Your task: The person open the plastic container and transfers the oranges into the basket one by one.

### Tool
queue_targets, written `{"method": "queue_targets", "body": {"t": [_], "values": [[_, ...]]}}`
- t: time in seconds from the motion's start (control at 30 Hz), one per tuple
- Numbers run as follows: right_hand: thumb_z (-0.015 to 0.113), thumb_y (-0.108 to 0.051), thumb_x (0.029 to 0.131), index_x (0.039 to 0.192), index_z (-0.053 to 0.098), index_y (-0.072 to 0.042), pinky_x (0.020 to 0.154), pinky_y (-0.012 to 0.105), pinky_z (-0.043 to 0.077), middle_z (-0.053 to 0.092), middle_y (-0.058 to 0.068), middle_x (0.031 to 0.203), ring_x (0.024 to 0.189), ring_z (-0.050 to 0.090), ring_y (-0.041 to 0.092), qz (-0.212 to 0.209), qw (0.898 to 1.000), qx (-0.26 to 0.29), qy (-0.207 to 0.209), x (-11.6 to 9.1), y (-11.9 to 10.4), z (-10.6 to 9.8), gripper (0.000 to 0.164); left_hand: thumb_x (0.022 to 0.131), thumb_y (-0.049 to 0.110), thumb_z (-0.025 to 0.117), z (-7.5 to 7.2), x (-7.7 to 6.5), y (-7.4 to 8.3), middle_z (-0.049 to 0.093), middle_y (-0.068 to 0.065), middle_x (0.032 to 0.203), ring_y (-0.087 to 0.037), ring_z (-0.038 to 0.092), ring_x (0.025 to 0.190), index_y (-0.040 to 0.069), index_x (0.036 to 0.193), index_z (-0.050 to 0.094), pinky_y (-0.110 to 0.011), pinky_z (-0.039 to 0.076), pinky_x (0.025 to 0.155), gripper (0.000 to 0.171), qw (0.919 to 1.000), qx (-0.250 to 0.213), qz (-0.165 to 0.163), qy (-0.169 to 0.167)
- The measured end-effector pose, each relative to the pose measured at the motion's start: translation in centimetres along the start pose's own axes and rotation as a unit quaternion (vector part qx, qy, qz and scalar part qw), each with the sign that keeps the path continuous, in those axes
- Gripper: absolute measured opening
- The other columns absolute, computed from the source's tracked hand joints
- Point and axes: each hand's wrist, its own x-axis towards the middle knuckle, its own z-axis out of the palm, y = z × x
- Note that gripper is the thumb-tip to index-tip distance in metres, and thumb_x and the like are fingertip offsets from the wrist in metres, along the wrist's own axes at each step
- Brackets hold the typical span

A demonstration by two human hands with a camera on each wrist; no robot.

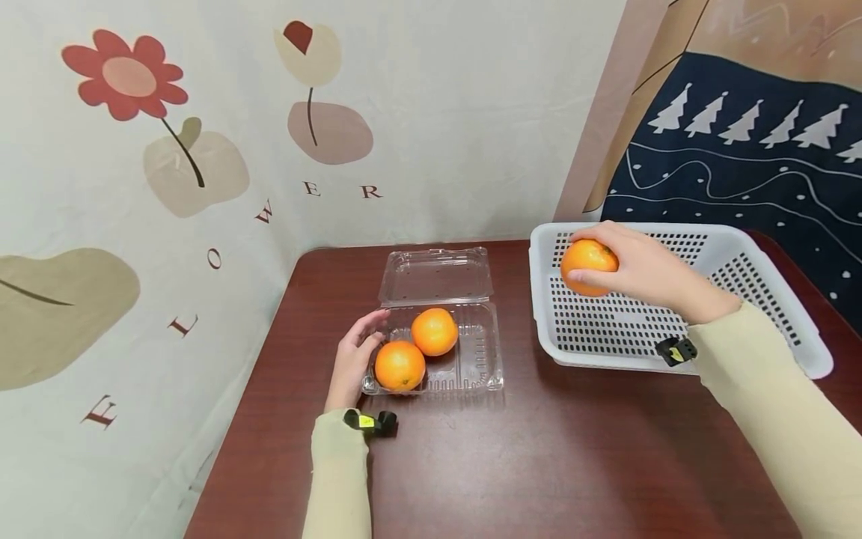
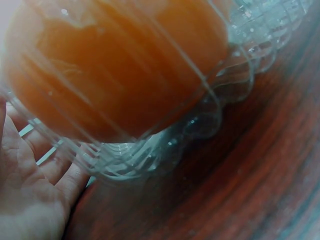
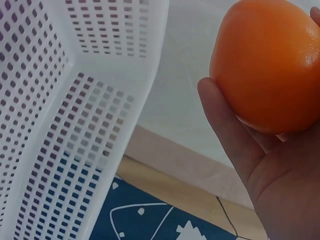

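My right hand grips an orange above the white plastic basket; in the right wrist view the thumb and fingers wrap round the orange. A clear plastic clamshell box lies on the table with its lid folded back. Two oranges sit in the box, one at the front left and one behind it. At the box's left side rests my left hand, its fingers loosely bent along the wall. The left wrist view shows an orange through that wall.
A dark red-brown wooden table carries the box and the basket. Behind it hangs a pale cloth printed with flowers and letters. A dark blue cloth with white trees hangs behind the basket at the right.
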Motion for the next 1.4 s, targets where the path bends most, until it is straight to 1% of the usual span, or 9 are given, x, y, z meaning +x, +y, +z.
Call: {"method": "queue_targets", "body": {"t": [0.1, 0.27, 0.43, 0.53, 0.7, 0.87, 1.03, 1.33, 1.4], "values": [[0.059, -0.052, 0.078, 0.123, 0.047, -0.024, 0.070, 0.038, 0.042, 0.048, -0.003, 0.108, 0.088, 0.045, 0.019, 0.007, 1.000, -0.001, -0.004, 0.2, 0.3, -0.1, 0.054, 0.091, 0.005, 0.047, -0.1, 0.2, -0.7, 0.051, -0.002, 0.126, -0.019, 0.043, 0.117, 0.015, 0.124, 0.052, -0.026, 0.039, 0.093, 0.035, 1.0000, -0.001, -0.004, 0.005], [0.059, -0.052, 0.077, 0.121, 0.047, -0.026, 0.068, 0.036, 0.042, 0.047, -0.003, 0.107, 0.088, 0.046, 0.019, 0.016, 1.000, 0.001, -0.011, 0.4, 0.9, -0.2, 0.052, 0.091, 0.007, 0.048, -0.2, 0.5, -1.5, 0.051, 0.002, 0.125, -0.016, 0.044, 0.116, 0.019, 0.123, 0.053, -0.029, 0.039, 0.094, 0.035, 0.9999, 0.006, 0.000, 0.011], [0.059, -0.055, 0.076, 0.122, 0.046, -0.024, 0.071, 0.037, 0.042, 0.046, -0.001, 0.108, 0.089, 0.046, 0.020, 0.034, 0.999, -0.003, -0.028, 0.7, 1.2, -0.3, 0.056, 0.091, 0.007, 0.048, -0.1, 0.4, -1.1, 0.052, 0.003, 0.125, -0.014, 0.044, 0.116, 0.020, 0.122, 0.053, -0.029, 0.038, 0.094, 0.034, 0.9999, 0.002, -0.008, 0.009], [0.059, -0.056, 0.076, 0.124, 0.045, -0.023, 0.073, 0.038, 0.042, 0.045, 0.000, 0.110, 0.090, 0.046, 0.021, 0.045, 0.998, -0.007, -0.038, 0.9, 1.5, -0.5, 0.060, 0.091, 0.006, 0.047, 0.0, 0.2, -0.5, 0.051, 0.001, 0.125, -0.016, 0.043, 0.117, 0.017, 0.123, 0.053, -0.031, 0.037, 0.095, 0.034, 0.9999, 0.001, -0.013, 0.004], [0.058, -0.058, 0.075, 0.126, 0.044, -0.021, 0.074, 0.040, 0.043, 0.045, 0.001, 0.112, 0.091, 0.047, 0.022, 0.054, 0.997, -0.013, -0.046, 1.2, 2.0, -0.7, 0.065, 0.091, 0.004, 0.046, 0.1, 0.0, 0.4, 0.050, -0.003, 0.126, -0.020, 0.042, 0.118, 0.011, 0.125, 0.051, -0.034, 0.037, 0.096, 0.035, 1.0000, 0.004, -0.006, 0.002], [0.058, -0.058, 0.075, 0.128, 0.042, -0.019, 0.075, 0.042, 0.043, 0.043, 0.004, 0.116, 0.093, 0.046, 0.024, 0.069, 0.996, -0.010, -0.055, 1.4, 2.8, -0.8, 0.067, 0.091, 0.006, 0.047, -0.1, 0.3, -0.5, 0.051, 0.000, 0.126, -0.016, 0.043, 0.116, 0.016, 0.124, 0.052, -0.031, 0.037, 0.095, 0.035, 0.9999, 0.004, -0.011, 0.006], [0.057, -0.059, 0.075, 0.128, 0.042, -0.018, 0.074, 0.044, 0.042, 0.043, 0.006, 0.117, 0.094, 0.045, 0.026, 0.089, 0.994, -0.005, -0.059, 1.4, 3.7, -0.8, 0.069, 0.091, 0.008, 0.047, -0.2, 0.5, -1.4, 0.051, 0.003, 0.125, -0.014, 0.044, 0.115, 0.020, 0.123, 0.053, -0.031, 0.038, 0.094, 0.034, 0.9999, 0.009, -0.004, 0.009], [0.056, -0.059, 0.076, 0.131, 0.040, -0.018, 0.074, 0.047, 0.040, 0.041, 0.010, 0.121, 0.095, 0.044, 0.029, 0.108, 0.992, -0.005, -0.067, 1.3, 5.4, -1.0, 0.071, 0.091, 0.007, 0.047, -0.1, 0.5, -1.3, 0.051, 0.001, 0.125, -0.015, 0.044, 0.116, 0.019, 0.123, 0.053, -0.031, 0.038, 0.095, 0.035, 0.9999, 0.009, -0.001, 0.011], [0.055, -0.059, 0.076, 0.131, 0.039, -0.016, 0.074, 0.048, 0.040, 0.040, 0.012, 0.122, 0.095, 0.043, 0.030, 0.113, 0.991, -0.007, -0.069, 1.3, 5.7, -1.1, 0.072, 0.091, 0.006, 0.046, -0.1, 0.4, -1.2, 0.051, -0.002, 0.126, -0.019, 0.043, 0.117, 0.016, 0.124, 0.052, -0.031, 0.038, 0.094, 0.035, 0.9999, 0.013, 0.004, 0.008]]}}
